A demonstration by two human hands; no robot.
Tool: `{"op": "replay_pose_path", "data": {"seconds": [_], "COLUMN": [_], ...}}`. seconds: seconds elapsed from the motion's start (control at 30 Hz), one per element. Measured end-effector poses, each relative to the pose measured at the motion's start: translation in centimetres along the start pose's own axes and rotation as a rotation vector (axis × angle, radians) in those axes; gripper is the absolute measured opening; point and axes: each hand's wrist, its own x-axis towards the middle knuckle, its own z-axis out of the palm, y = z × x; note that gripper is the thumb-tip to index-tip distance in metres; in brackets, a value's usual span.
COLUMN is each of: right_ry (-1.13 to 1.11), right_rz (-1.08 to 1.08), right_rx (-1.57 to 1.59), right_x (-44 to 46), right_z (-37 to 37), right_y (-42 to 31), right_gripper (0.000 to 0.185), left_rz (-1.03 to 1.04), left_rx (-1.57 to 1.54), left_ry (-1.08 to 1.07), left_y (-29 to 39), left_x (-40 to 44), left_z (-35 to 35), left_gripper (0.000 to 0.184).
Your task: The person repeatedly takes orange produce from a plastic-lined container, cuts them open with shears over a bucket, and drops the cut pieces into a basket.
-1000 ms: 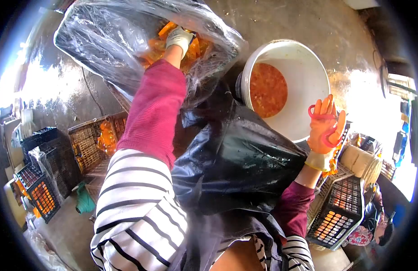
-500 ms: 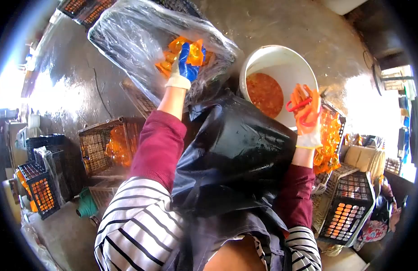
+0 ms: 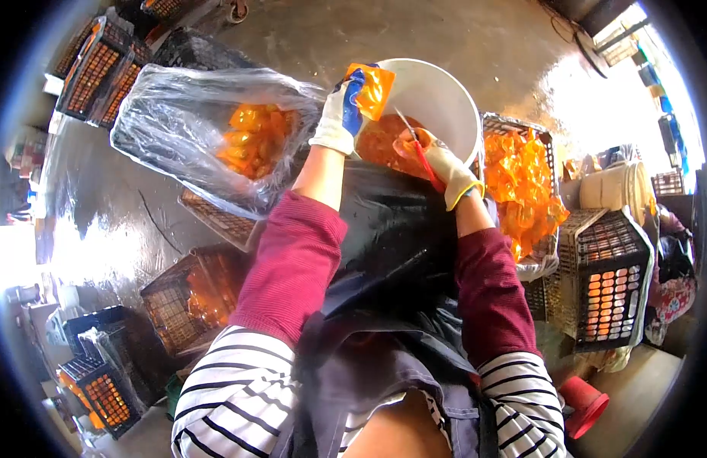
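My left hand, in a blue and white glove, grips a shiny orange plastic pouch at the near rim of a white bucket. Reddish-orange chunky contents lie inside the bucket. In my right hand, gloved in orange and white, is a pair of scissors with red handles. Their metal blades point up toward the pouch, apart from it. Left of the bucket, orange pouches lie in a crate lined with clear plastic.
A crate heaped with orange pouches stands right of the bucket. Dark crates are stacked further right, near a red container. More crates stand at left. A black apron covers my lap. The floor looks wet.
My left hand has moved from the plastic-lined crate to the bucket with an orange pouch. My right hand has moved over the bucket, with the scissor blades now visible. The view has shifted.
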Motion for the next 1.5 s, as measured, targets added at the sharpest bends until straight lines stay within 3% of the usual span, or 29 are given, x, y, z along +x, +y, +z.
{"op": "replay_pose_path", "data": {"seconds": [0.1, 0.27, 0.4, 0.47, 0.5, 0.57, 0.63, 0.73, 0.83, 0.93, 1.03, 1.13, 1.17, 1.2, 1.27, 1.37, 1.47, 1.5], "right_ry": [0.039, 0.087, 0.176, 0.256, 0.296, 0.289, 0.292, 0.33, 0.376, 0.356, 0.285, 0.167, 0.134, 0.102, 0.124, 0.122, 0.086, 0.066], "right_rz": [-0.037, 0.107, 0.242, -0.029, -0.165, -0.142, -0.1, -0.044, -0.088, -0.148, -0.056, 0.102, 0.16, 0.217, 0.246, 0.252, 0.26, 0.264], "right_rx": [-0.055, 0.061, 0.044, -0.135, -0.224, -0.291, -0.371, -0.473, -0.475, -0.466, -0.432, -0.149, 0.005, 0.158, 0.134, 0.13, 0.18, 0.202], "right_x": [0.1, -0.4, -1.6, 0.4, 1.0, 0.8, 0.6, 0.5, -0.5, -0.2, -0.7, -1.4, -1.2, -1.0, -0.4, -0.5, -1.2, -1.2], "right_z": [0.9, 1.5, 1.9, 1.3, 1.1, 0.9, 0.6, 0.2, 1.5, 1.2, 1.0, 1.8, 1.7, 1.5, 1.6, 2.2, 2.2, 2.3], "right_y": [-0.7, -2.5, -5.3, -2.0, -0.8, -1.2, -1.1, -1.3, -3.1, -2.1, -2.7, -4.7, -4.5, -4.3, -3.5, -3.6, -4.3, -4.6], "right_gripper": [0.023, 0.028, 0.028, 0.028, 0.028, 0.033, 0.036, 0.034, 0.025, 0.025, 0.027, 0.026, 0.026, 0.025, 0.027, 0.03, 0.031, 0.031], "left_rz": [-0.088, -0.138, -0.168, -0.089, -0.07, -0.107, -0.221, 0.006, -0.148, -0.162, 0.092, 0.286, 0.221, 0.071, -0.245, -0.124, -0.208, 0.067], "left_rx": [-0.021, -0.229, 0.297, 0.457, 0.731, 0.904, 0.7, 0.822, 0.461, 0.81, 1.12, 0.958, 0.706, 0.647, -0.319, 0.107, 0.394, 0.559], "left_ry": [-0.087, -0.16, -0.164, -0.16, -0.173, -0.195, -0.216, -0.035, -0.049, -0.06, 0.015, 0.101, 0.122, 0.064, -0.049, -0.137, 0.024, -0.037], "left_y": [0.8, -0.3, -0.5, -0.5, -1.0, -3.0, -5.4, -2.6, -3.7, -0.7, 0.0, 0.3, -0.7, -1.4, 0.5, -0.7, 1.7, -0.5], "left_x": [-0.7, 0.0, 0.3, -0.5, -0.2, 0.7, 2.1, -0.5, 0.0, -1.3, -1.0, -1.3, -0.3, 0.3, -1.3, -0.5, -2.0, -0.8], "left_z": [1.2, 1.0, 0.3, 1.1, 0.6, -0.8, -2.5, 0.0, -0.3, 1.3, 1.2, 2.0, 1.7, 0.8, 3.8, 2.5, 3.5, 2.0], "left_gripper": [0.044, 0.054, 0.059, 0.056, 0.054, 0.05, 0.048, 0.034, 0.032, 0.032, 0.031, 0.029, 0.028, 0.03, 0.037, 0.043, 0.042, 0.039]}}
